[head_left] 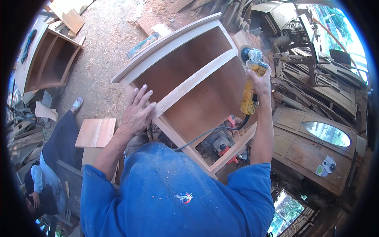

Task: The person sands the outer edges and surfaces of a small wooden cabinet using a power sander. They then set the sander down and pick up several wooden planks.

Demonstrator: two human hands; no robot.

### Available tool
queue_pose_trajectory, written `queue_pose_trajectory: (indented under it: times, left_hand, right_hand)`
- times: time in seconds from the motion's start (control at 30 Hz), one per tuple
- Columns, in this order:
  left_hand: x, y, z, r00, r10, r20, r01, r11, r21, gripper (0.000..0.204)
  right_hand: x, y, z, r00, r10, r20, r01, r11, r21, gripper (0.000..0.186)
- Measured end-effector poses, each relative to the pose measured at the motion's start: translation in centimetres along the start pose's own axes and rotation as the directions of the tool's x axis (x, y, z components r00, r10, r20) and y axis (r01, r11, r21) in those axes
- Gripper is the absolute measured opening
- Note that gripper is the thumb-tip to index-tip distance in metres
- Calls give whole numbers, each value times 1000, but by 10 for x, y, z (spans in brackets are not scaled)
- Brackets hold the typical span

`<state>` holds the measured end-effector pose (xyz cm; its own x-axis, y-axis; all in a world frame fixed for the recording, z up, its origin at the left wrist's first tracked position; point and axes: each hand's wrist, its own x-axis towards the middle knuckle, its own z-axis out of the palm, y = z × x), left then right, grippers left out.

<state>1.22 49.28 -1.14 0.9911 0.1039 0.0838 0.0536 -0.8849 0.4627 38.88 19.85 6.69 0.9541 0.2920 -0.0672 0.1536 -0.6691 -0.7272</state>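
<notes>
A wooden cabinet frame (197, 75) with open compartments lies tilted before me. My right hand (261, 81) is wrapped round the yellow body of an angle grinder (248, 93). Its round disc (245, 54) is up against the cabinet's right side near the far corner; whether it touches cannot be made out. From the grinder's rear a dark cord (205, 133) runs down across the frame toward my lap. My left hand (137, 108) rests on the cabinet's near left edge, fingers stretched out and holding nothing.
Another open cabinet (51, 59) stands at the far left. Wood panels (96, 132) lie left of me, with a seated person (43, 185) beyond. A red and grey power tool (227, 148) sits within the frame. At right are a door with an oval pane (312, 146) and stacked planks (316, 83).
</notes>
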Motion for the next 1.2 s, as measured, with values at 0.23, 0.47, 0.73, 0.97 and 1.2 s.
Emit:
queue_pose_trajectory:
  times: [0.23,0.47,0.73,0.97,1.2]
  left_hand:
    - [62,-80,-46,739,-311,-598,330,941,-81,30]
    - [90,-126,-9,837,-546,46,548,831,-95,78]
    - [92,-124,-6,869,-487,85,494,863,-109,74]
    - [87,-118,-11,922,-386,20,386,922,-32,66]
    - [91,-78,-52,853,-480,204,486,874,21,67]
  right_hand:
    - [-168,-97,47,743,-154,651,303,945,-122,96]
    - [-215,-107,87,575,-197,794,480,867,-133,92]
    - [-177,-96,73,689,-135,712,443,856,-266,93]
    - [-130,-81,60,778,-165,607,407,867,-287,93]
    - [-56,-48,44,920,-103,379,241,910,-337,95]
